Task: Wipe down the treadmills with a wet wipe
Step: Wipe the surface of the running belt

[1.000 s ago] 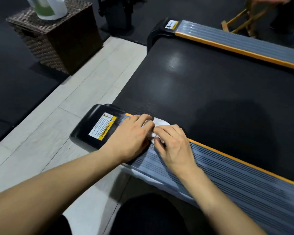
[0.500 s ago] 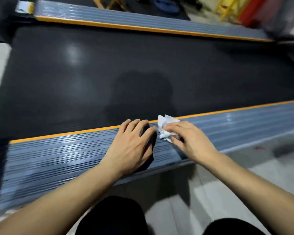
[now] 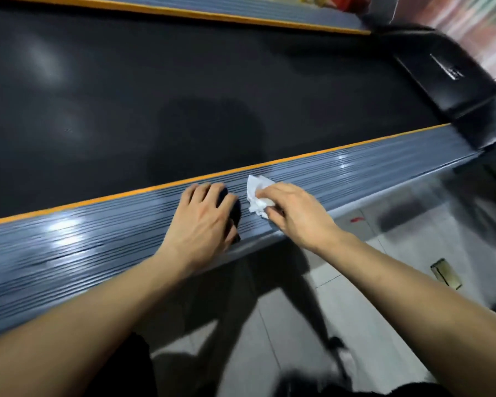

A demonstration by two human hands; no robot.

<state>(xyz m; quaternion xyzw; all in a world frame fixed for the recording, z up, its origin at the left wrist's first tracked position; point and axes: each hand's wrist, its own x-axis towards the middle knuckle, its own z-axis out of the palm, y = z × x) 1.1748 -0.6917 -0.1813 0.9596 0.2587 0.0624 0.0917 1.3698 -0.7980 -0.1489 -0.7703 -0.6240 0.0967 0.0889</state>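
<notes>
The treadmill lies across the view with a black belt (image 3: 184, 90) and a grey ribbed side rail (image 3: 370, 164) edged in orange on my near side. My right hand (image 3: 294, 214) presses a crumpled white wet wipe (image 3: 257, 196) onto that rail, fingers curled over it. My left hand (image 3: 205, 222) rests beside it on the rail, palm down and fingers spread, a short gap from the wipe. It holds nothing.
The black motor cover (image 3: 453, 81) closes the treadmill's right end. The far side rail (image 3: 241, 12) runs along the top. Grey floor tiles (image 3: 364, 325) lie below the rail, with a small box-like object (image 3: 445, 273) at the right and a red mark (image 3: 355, 220) near it.
Both hands have slid rightward along the near rail with the wipe, away from the warning label at the left end. The motor cover has come into view.
</notes>
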